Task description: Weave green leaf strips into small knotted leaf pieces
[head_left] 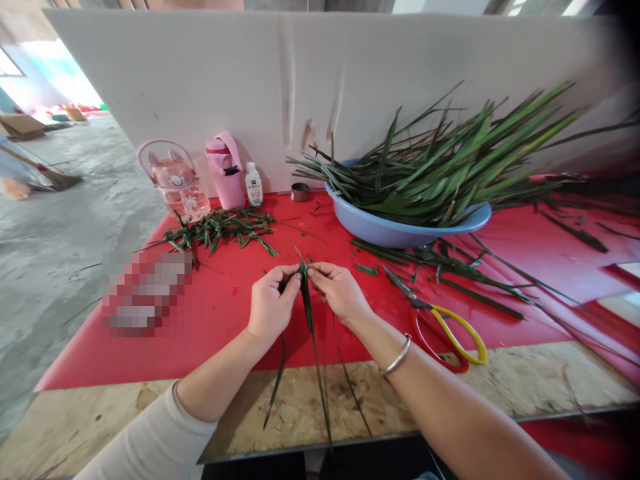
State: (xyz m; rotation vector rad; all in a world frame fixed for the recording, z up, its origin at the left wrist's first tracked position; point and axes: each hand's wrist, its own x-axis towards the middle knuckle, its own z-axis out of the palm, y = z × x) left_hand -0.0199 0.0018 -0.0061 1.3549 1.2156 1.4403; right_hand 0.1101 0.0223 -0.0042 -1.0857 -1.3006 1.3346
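Between my two hands is a green leaf strip (307, 303), folded or knotted at its top, its long thin tails hanging down over the table's front edge. My left hand (274, 299) pinches the folded top from the left with thumb and forefinger. From the right, my right hand (341, 291) pinches the same spot; a silver bangle (397, 355) circles that wrist. Scissors (425, 308) with one yellow and one red handle lie to the right of my right hand, blades pointing away. The fine detail of the fold is partly covered by my fingertips.
A blue basin (400, 230) heaped with long green leaves (450, 167) stands back right. Small folded leaf pieces (220, 230) lie at back left, before two pink bottles (227, 177) and a small white bottle (254, 183). A white panel (210, 80) rises behind.
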